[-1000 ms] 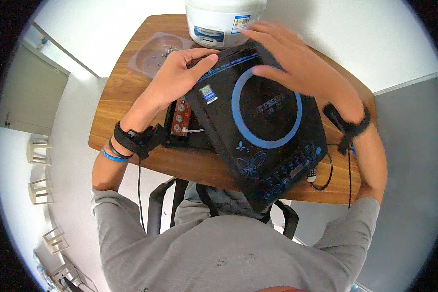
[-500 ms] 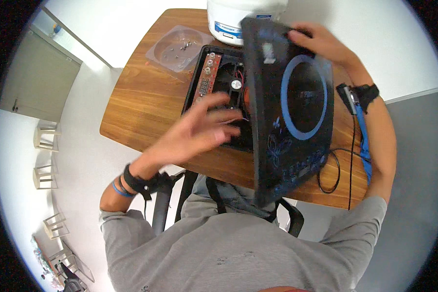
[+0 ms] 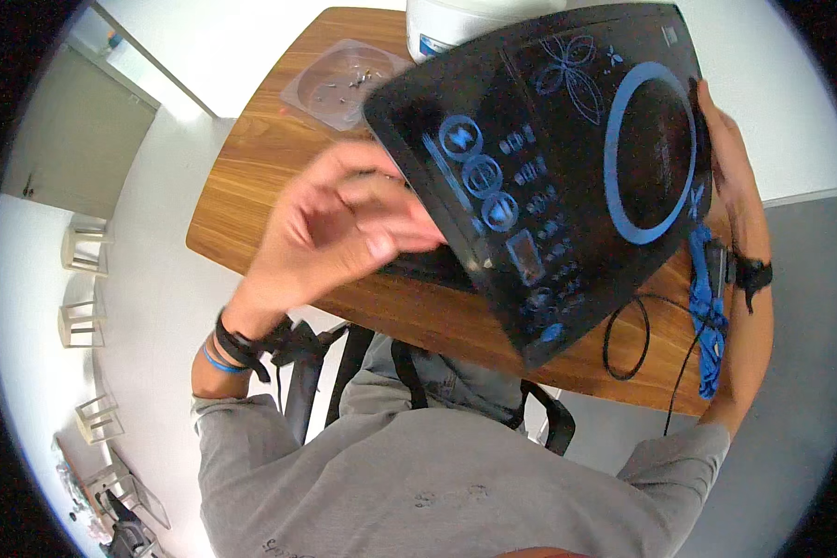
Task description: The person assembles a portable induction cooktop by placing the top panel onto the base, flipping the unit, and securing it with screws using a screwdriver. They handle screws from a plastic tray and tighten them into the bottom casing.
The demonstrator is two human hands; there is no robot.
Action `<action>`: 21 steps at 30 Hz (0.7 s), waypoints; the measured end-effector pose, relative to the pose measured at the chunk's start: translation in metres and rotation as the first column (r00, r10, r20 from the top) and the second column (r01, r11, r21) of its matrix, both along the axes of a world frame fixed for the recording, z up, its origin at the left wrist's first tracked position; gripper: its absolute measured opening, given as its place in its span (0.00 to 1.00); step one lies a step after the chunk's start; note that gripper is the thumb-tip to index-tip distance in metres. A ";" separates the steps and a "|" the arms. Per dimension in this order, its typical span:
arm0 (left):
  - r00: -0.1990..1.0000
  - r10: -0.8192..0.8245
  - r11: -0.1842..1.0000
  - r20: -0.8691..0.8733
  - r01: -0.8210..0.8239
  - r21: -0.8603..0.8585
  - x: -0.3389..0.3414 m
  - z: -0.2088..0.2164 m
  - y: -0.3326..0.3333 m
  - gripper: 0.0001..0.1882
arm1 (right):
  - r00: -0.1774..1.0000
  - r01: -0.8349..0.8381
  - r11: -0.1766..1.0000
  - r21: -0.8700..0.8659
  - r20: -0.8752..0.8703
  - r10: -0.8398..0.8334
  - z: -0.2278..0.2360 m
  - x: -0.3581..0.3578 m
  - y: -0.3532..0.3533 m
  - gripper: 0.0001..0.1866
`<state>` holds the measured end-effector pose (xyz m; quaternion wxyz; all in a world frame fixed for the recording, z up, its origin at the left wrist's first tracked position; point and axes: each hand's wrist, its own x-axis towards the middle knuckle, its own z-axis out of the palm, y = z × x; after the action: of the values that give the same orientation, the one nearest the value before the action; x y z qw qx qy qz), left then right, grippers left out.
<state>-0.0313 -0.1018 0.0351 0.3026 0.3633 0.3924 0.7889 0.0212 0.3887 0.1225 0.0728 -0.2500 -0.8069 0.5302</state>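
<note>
My right hand (image 3: 727,153) grips the black glass top panel (image 3: 567,121) of an induction cooker along its right edge. The panel is raised and tilted, its blue ring and blue control markings facing up. At its left edge is my left hand (image 3: 330,223), blurred, with fingers bent and fingertips partly hidden behind the panel. Whether those fingers hold anything is not visible. Beneath the panel, only a dark strip of the cooker's black base (image 3: 428,268) shows on the table; its insides are covered.
A clear plastic tray (image 3: 312,70) with several small screws lies at the far left of the wooden table (image 3: 242,167). Behind the panel stands a white appliance (image 3: 446,23). A black cable (image 3: 614,349) loops by the right edge, near a blue cloth-like strip (image 3: 710,363).
The panel has turned and tipped, so its control area now points left and covers the base. My right hand has slid down its right side; my left hand has moved to its left edge.
</note>
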 end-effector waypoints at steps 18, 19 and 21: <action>0.909 0.165 0.731 -0.383 -0.374 -0.571 -0.135 -0.033 0.024 0.32 | 0.970 -0.188 0.972 0.140 0.183 0.161 -0.117 0.079 -0.031 0.27; 0.905 0.168 0.739 -0.390 -0.377 -0.558 -0.137 -0.037 0.027 0.32 | 0.974 -0.160 0.975 0.152 0.188 0.130 -0.119 0.077 -0.032 0.28; 0.926 0.160 0.762 -0.341 -0.336 -0.554 -0.141 -0.043 0.031 0.33 | 0.978 -0.105 0.979 0.175 0.196 0.070 -0.123 0.076 -0.041 0.31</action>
<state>-0.1720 -0.0713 -0.0078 0.2370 0.2974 0.7055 0.5980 0.0975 0.3477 -0.0004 -0.0048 -0.2556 -0.8661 0.4297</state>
